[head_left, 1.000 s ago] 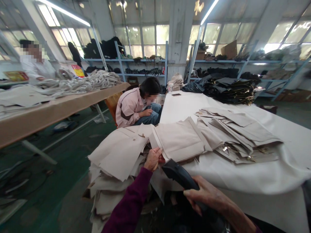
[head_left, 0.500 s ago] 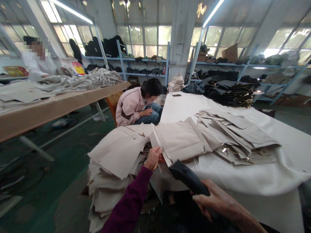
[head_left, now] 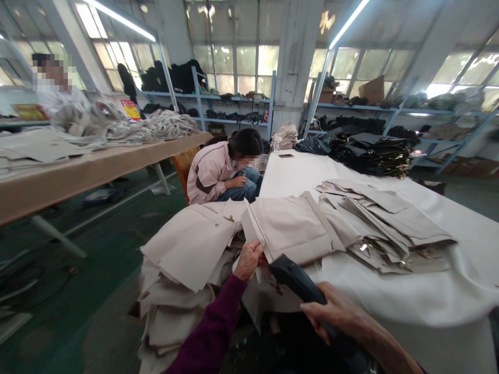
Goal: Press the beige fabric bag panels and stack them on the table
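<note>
My left hand (head_left: pixel 249 261) pinches the near left edge of a beige fabric panel (head_left: pixel 291 226) lying at the table's near left corner. In my right hand (head_left: pixel 338 314) is a black handheld tool (head_left: pixel 298 280), its wide head up against the panel's near edge, close to my left fingertips. Left of the panel, a tall pile of beige pieces (head_left: pixel 195 236) hangs down in layers. To the right lies a fanned stack of beige pieces (head_left: pixel 390 221) with metal clasps.
The white table (head_left: pixel 296 174) stretches away, with a phone (head_left: pixel 286 156) and dark stacked pieces (head_left: pixel 374 150) on it. A person in pink (head_left: pixel 208 171) sits beyond the beige pile. Another person stands behind the left table (head_left: pixel 97 162).
The tool and my right hand have shifted slightly left, the tool's head staying at the panel's edge. My left hand keeps its pinch. The view has moved a little.
</note>
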